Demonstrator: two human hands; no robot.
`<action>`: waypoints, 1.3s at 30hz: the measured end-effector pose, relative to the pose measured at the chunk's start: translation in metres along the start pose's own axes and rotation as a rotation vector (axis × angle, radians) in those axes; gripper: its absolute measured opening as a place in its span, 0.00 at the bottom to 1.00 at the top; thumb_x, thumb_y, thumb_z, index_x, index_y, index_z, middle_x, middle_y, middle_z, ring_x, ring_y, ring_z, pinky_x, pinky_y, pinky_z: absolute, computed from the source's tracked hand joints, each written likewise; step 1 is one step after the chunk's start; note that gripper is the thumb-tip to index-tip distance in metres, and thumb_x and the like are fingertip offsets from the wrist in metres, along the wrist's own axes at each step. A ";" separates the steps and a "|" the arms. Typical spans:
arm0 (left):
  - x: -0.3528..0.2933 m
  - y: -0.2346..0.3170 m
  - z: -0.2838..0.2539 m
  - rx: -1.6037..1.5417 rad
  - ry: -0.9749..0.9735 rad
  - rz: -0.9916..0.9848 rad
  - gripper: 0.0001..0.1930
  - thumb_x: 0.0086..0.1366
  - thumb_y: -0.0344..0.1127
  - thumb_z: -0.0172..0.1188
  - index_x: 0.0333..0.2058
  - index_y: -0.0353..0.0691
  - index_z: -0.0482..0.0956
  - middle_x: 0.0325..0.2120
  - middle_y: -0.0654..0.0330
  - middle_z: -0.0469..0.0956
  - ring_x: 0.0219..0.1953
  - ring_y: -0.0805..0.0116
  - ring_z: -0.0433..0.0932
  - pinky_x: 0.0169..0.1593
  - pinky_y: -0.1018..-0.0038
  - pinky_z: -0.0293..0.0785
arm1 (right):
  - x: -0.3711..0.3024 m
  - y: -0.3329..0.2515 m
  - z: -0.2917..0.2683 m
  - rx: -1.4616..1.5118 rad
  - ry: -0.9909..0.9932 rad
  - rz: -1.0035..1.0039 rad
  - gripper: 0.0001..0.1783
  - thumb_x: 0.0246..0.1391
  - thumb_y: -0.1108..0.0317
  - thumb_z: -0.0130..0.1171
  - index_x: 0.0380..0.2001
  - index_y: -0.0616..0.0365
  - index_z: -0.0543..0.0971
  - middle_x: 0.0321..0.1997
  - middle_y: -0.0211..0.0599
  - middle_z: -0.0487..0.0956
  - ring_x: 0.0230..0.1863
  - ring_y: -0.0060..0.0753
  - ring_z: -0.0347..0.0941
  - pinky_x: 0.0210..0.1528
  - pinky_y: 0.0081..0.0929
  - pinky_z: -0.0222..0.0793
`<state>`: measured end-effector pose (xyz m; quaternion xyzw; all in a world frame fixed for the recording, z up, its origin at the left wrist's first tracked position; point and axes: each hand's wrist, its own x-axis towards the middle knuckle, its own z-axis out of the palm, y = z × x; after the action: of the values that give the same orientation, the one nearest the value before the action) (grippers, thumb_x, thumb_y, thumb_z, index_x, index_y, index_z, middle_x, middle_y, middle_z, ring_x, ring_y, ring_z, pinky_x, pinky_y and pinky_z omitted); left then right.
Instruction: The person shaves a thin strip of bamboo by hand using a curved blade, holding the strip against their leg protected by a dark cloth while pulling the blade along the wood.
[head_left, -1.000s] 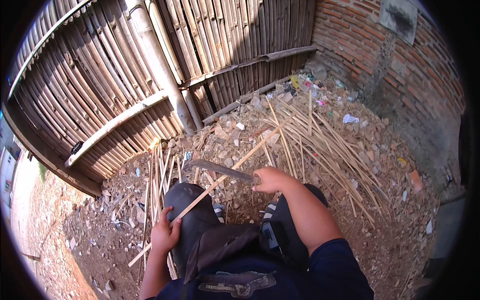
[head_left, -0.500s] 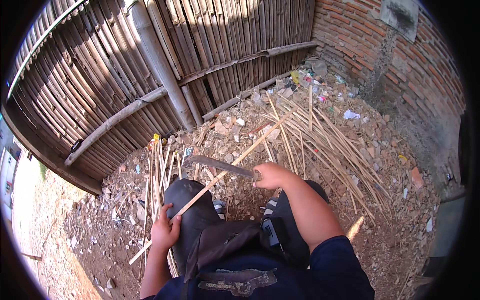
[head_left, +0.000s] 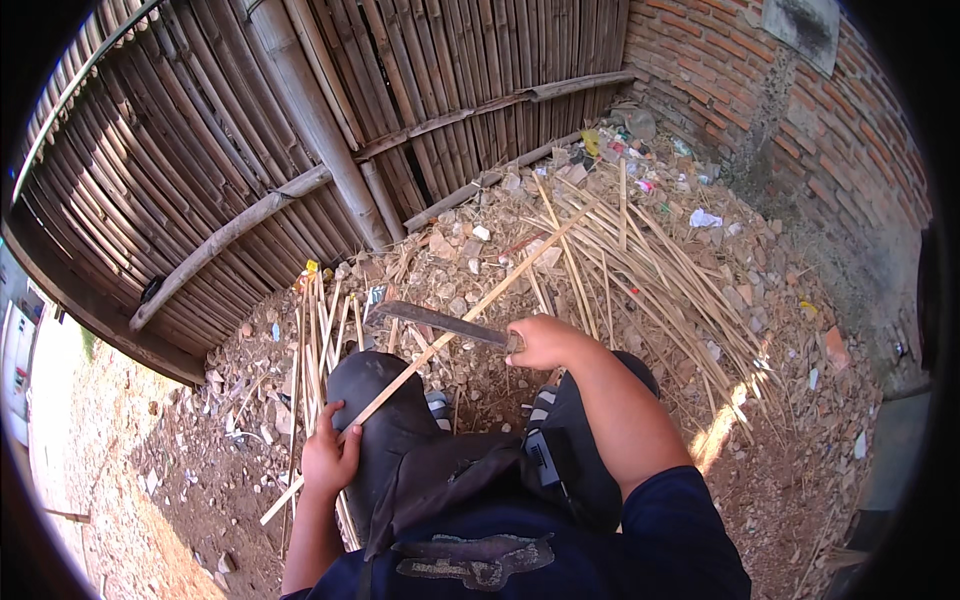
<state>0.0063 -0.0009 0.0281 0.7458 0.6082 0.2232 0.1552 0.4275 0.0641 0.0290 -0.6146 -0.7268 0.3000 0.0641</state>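
A long pale bamboo strip [head_left: 400, 382] slants across my left knee, from low at the left up toward the rubble. My left hand [head_left: 330, 458] is closed around its lower part, and the end sticks out below the fingers. In my right hand [head_left: 545, 342] is the handle of a machete [head_left: 415, 316] with a dark, worn blade pointing left. The blade crosses the strip between my knees; whether the two touch I cannot tell.
More bamboo strips [head_left: 660, 280] lie in a loose heap on the rubble at right. Another bundle [head_left: 322, 335] rests beside my left knee. A bamboo fence [head_left: 440, 60] and a brick wall [head_left: 700, 70] meet behind. Stones and litter cover the ground.
The machete has shifted very slightly along the strip, its blade tip a little to the right. Both hands keep their holds, and the strip's far end has dipped slightly.
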 end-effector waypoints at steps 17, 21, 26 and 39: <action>0.001 0.000 0.003 -0.007 0.013 -0.004 0.25 0.68 0.44 0.62 0.60 0.42 0.71 0.12 0.56 0.72 0.16 0.50 0.76 0.24 0.57 0.70 | -0.003 -0.005 -0.003 0.031 0.014 0.021 0.24 0.49 0.53 0.72 0.45 0.56 0.83 0.41 0.52 0.84 0.46 0.55 0.80 0.50 0.45 0.75; 0.001 0.000 0.003 -0.021 0.023 0.002 0.25 0.68 0.44 0.62 0.59 0.41 0.71 0.12 0.56 0.72 0.16 0.51 0.76 0.24 0.58 0.70 | -0.001 -0.002 -0.002 0.025 0.013 0.007 0.25 0.49 0.52 0.72 0.46 0.56 0.82 0.42 0.53 0.84 0.47 0.56 0.80 0.51 0.46 0.75; 0.001 -0.001 0.004 -0.010 0.019 0.006 0.25 0.68 0.43 0.62 0.60 0.41 0.70 0.12 0.56 0.72 0.16 0.51 0.76 0.24 0.58 0.70 | -0.003 -0.006 -0.003 0.027 0.014 0.016 0.25 0.49 0.53 0.72 0.46 0.56 0.82 0.42 0.52 0.84 0.47 0.55 0.80 0.51 0.45 0.75; 0.001 -0.004 0.005 -0.001 0.022 0.010 0.25 0.68 0.43 0.62 0.60 0.42 0.70 0.12 0.57 0.72 0.15 0.51 0.76 0.23 0.59 0.69 | -0.003 -0.008 -0.007 0.034 -0.020 0.033 0.24 0.50 0.53 0.72 0.45 0.56 0.82 0.40 0.51 0.84 0.46 0.53 0.81 0.50 0.44 0.75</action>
<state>0.0061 0.0008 0.0218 0.7460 0.6062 0.2327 0.1479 0.4244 0.0632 0.0398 -0.6221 -0.7120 0.3195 0.0623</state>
